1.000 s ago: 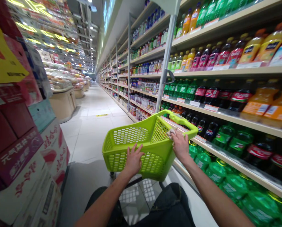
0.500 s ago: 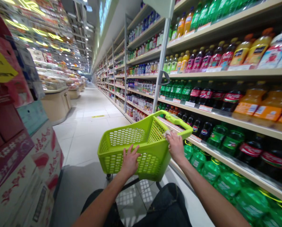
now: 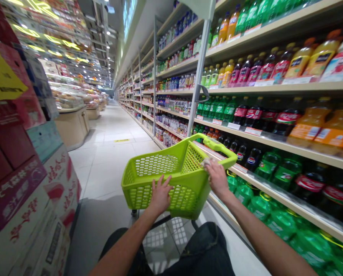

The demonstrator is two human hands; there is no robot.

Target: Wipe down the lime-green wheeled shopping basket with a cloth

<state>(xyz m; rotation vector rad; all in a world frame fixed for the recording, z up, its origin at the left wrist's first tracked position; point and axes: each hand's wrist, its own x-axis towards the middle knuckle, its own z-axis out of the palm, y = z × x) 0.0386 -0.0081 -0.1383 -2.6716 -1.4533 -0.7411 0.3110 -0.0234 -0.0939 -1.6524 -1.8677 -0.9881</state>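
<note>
A lime-green plastic shopping cart (image 3: 148, 180) with a perforated basket stands sideways before my knees. My left hand (image 3: 160, 194) lies against its near side, fingers spread with the tips over the upper rim. Near the handle end, my right hand (image 3: 217, 177) is closed around a crumpled pale cloth (image 3: 206, 162) and presses it on the basket's upper edge. Just beyond that hand is the looped green cart handle (image 3: 217, 145). Part of the cloth is hidden under my fingers.
Shelves of drink bottles (image 3: 277, 119) run along the right, close to the cart. Stacked cartons (image 3: 53, 180) stand at the left. A pale tiled aisle (image 3: 108, 153) stretches ahead, past a wooden display counter (image 3: 72, 128).
The whole view has shifted slightly, so the cart and shelves appear a little farther right. Both hands keep nearly the same places on the cart.
</note>
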